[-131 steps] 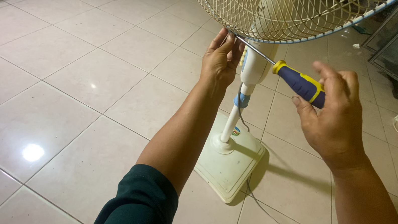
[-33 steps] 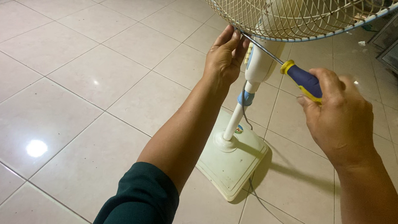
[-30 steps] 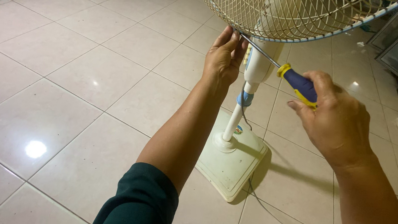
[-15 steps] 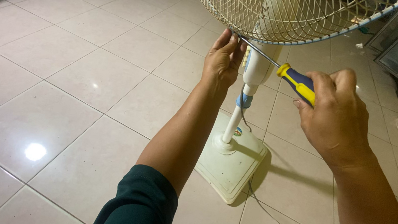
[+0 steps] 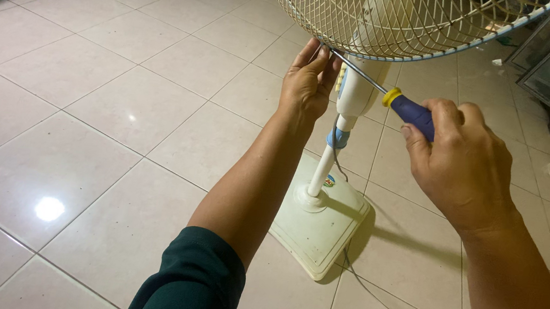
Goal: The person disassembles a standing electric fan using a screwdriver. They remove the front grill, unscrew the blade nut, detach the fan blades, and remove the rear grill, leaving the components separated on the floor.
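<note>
Head view showed right hand [image 5: 459,160] gripping a blue-and-yellow-handled screwdriver [image 5: 406,110], shaft angled up-left to the cream wire fan guard's [image 5: 375,20] bottom rim, where left hand [image 5: 306,85] pinched.

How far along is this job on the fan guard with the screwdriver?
Done: nothing visibly removed; the wire guard sits closed on the fan. In hand: the right hand grips the screwdriver, its tip at the guard's bottom rim, where the left hand steadies it. Left: the guard has yet to come apart.
</note>
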